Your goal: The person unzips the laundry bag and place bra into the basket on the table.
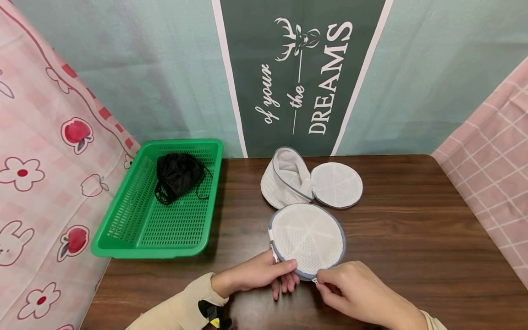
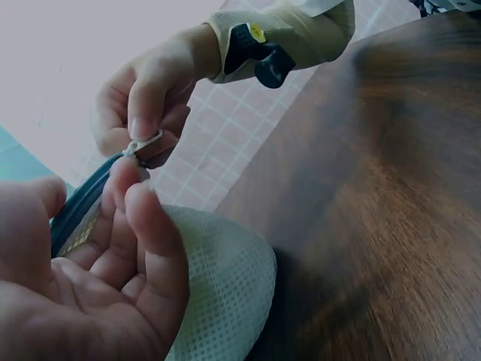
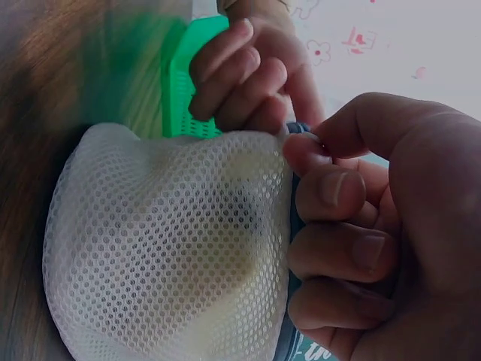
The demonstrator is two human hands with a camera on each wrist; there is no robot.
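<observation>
A round white mesh laundry bag (image 1: 307, 236) with a grey-blue zipper edge stands at the front of the table, its lid lying over the top. My left hand (image 1: 268, 271) holds the near-left rim, thumb on the lid's edge and fingers curled below. At the near edge, my right hand (image 1: 354, 288) pinches the zipper pull (image 2: 146, 141) between thumb and forefinger. Through the mesh side (image 3: 173, 241), a dark patch and a yellowish area show faintly; what they are I cannot tell. Just behind stands a second mesh bag (image 1: 280, 188), unzipped, its round lid (image 1: 337, 185) folded out to the right.
A green plastic basket (image 1: 153, 252) stands on the left of the wooden table (image 1: 412, 238), with a black drawstring pouch (image 1: 178, 174) inside. Printed cloths hang behind and at both sides. A dark device is strapped to each wrist camera position visible on the sleeves (image 1: 185, 302).
</observation>
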